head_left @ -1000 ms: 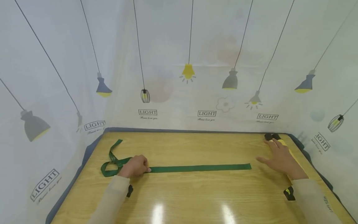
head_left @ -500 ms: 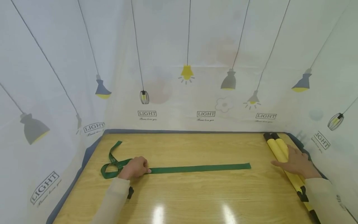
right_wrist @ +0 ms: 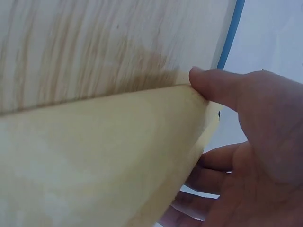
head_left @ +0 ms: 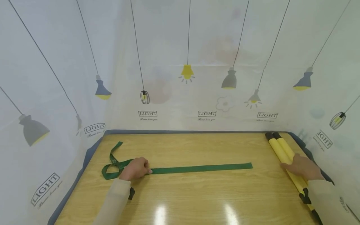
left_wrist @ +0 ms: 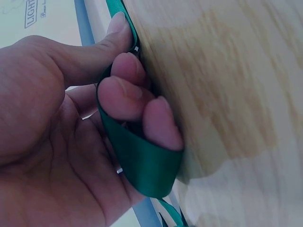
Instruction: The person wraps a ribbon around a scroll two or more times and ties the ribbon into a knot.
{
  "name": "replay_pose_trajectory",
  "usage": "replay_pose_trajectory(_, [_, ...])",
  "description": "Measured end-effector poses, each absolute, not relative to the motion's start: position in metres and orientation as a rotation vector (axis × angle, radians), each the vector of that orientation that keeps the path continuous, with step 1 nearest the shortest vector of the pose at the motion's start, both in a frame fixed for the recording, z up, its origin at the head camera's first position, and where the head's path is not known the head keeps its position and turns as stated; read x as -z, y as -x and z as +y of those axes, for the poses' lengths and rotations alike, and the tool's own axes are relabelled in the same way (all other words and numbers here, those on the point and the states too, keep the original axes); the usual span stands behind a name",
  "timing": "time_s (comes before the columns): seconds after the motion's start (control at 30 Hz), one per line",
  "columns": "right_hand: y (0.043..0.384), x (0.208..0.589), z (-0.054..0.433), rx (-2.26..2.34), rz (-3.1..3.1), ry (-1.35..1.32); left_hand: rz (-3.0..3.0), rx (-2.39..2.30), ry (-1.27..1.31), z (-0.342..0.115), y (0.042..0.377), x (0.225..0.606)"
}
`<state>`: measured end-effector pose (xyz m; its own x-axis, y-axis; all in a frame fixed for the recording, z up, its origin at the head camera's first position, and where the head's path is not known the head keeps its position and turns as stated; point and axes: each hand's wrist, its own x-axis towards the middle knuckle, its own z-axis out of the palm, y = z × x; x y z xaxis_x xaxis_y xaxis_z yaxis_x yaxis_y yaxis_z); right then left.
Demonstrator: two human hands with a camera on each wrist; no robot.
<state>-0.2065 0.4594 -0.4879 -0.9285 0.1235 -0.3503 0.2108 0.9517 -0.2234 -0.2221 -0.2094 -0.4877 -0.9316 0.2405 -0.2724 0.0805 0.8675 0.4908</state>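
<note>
Right hand (head_left: 305, 167) rightward, wrist-view palm (right_wrist: 265, 189)

ribbon (head_left: 197, 169): on table (head_left: 197, 193), left of rolls (head_left: 279, 153) | rolls: side by side, near right edge | backdrop (head_left: 174, 122): behind table

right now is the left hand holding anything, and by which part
The left hand pinches the green ribbon between its looped part and straight stretch.

Green ribbon (head_left: 201, 168), yellow-and-black rolls (head_left: 277, 150)
The wall (head_left: 168, 40) was whitish (lamp-printed), the tabletop (head_left: 197, 150) tan with wood grain.
</note>
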Motion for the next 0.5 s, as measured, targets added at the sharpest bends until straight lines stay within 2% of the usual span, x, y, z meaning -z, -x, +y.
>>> replay_pose_trajectory(0.5, [0.199, 0.475, 0.450, 0.443, 2.790, -0.214, 2.707, -0.674, -0.219, -0.210, 0.222, 0.491])
